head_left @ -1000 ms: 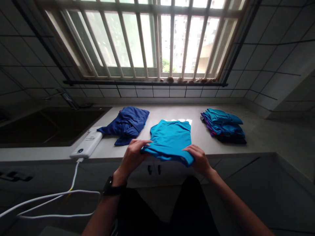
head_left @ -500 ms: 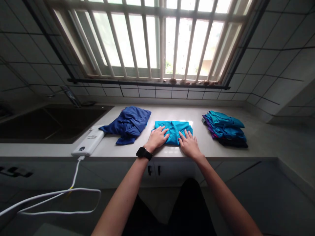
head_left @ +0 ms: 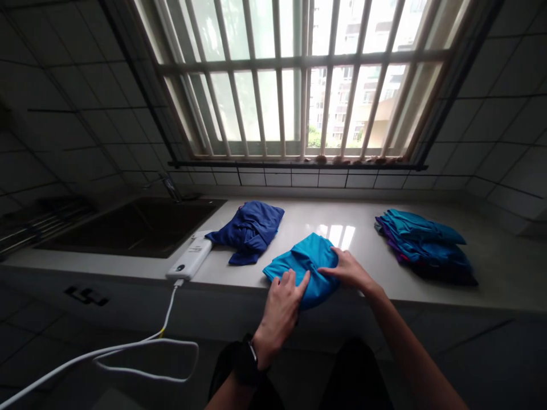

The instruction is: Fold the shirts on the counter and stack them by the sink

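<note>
both left hand (head_left: 280, 307) and right hand (head_left: 352, 270) angled inward on blue cloth (head_left: 304, 258)

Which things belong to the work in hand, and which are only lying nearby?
In the work:
Bright blue cloth, touched by the left hand and right hand
Probably the dark blue cloth and cloth stack, being fabric too

Seemingly just nearby:
White device
White cable plugged into it

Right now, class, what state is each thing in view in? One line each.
Bright blue cloth: folded, creased
Left hand: fingers on that cloth
Right hand: thumb, fingers on that cloth
Dark blue garment: crumpled
Clothes stack: folded, piled
White device: cable plugged in
Window: barred
Sink: too shadowed to judge
</note>
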### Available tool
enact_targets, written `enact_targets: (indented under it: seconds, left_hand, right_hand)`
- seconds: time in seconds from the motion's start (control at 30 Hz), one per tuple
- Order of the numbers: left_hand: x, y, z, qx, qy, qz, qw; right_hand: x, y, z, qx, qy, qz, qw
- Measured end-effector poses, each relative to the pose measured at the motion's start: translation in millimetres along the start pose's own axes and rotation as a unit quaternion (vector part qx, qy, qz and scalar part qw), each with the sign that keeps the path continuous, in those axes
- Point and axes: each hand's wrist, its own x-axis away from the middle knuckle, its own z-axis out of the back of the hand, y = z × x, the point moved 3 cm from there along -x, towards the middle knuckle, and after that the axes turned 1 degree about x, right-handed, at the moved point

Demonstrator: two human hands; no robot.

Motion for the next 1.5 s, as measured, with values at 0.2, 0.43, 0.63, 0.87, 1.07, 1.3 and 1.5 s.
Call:
enact_targets:
  seconds: [0.2,0.43,0.63,0.87,1.07,1.3,1.5]
  left_hand:
    - [28,-33,15.7,-0.011,0.157,-0.015,0.987]
    - [-10,-114,107.5,-0.067,0.277,0.098,0.953]
    - [-63,-159,76.9,-0.077,0.142,0.221,0.962]
    - [-58,-164,-16.9,-0.006,0.011,0.3,0.954]
    - [-59,-162,-20.4,-0.012,0.033,0.297,0.954]
    - [-70,-172,-6.3,0.027,0.005,0.3,0.954]
    - [-104,-181,25.7,0.039,-0.089,0.291,0.952]
  right_hand:
    - [-8,-66,16,-0.262,-0.05,0.169,0.949]
    - [-88,-184,62,-0.298,0.041,0.34,0.891]
    - [-145,-221,11,-0.047,0.077,0.192,0.977]
    - [-112,-201,-90,0.06,-0.133,0.258,0.955]
    - [-112,-196,-98,0.033,-0.134,0.142,0.98]
    - [-92,-197,-86,0.006,-0.141,0.137,0.98]
    - [-44,-147,-62,-0.068,-0.038,0.175,0.981]
